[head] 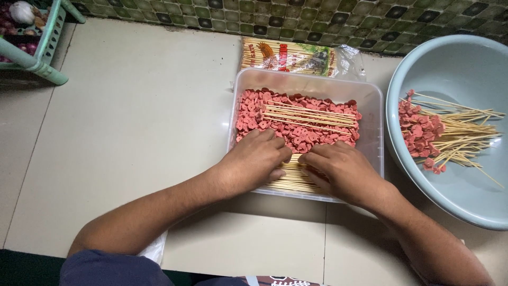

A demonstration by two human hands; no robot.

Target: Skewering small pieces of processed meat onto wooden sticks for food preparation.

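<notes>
A clear plastic tub (370, 100) on the floor holds many small pink-red sausage slices (296, 135) and thin bamboo skewers (309, 115) laid across them. More bare skewers (291, 180) lie along the tub's near side. My left hand (255, 159) and my right hand (341, 169) both rest in the near part of the tub, fingers curled at the edge of the slices and over the skewer pile. Whether either hand pinches a slice or a skewer is hidden.
A pale blue basin (465, 58) at the right holds several skewers threaded with slices (423, 132). A printed packet of skewers (288, 55) lies behind the tub. A green plastic rack (45, 50) with onions stands at the far left, on beige floor tiles.
</notes>
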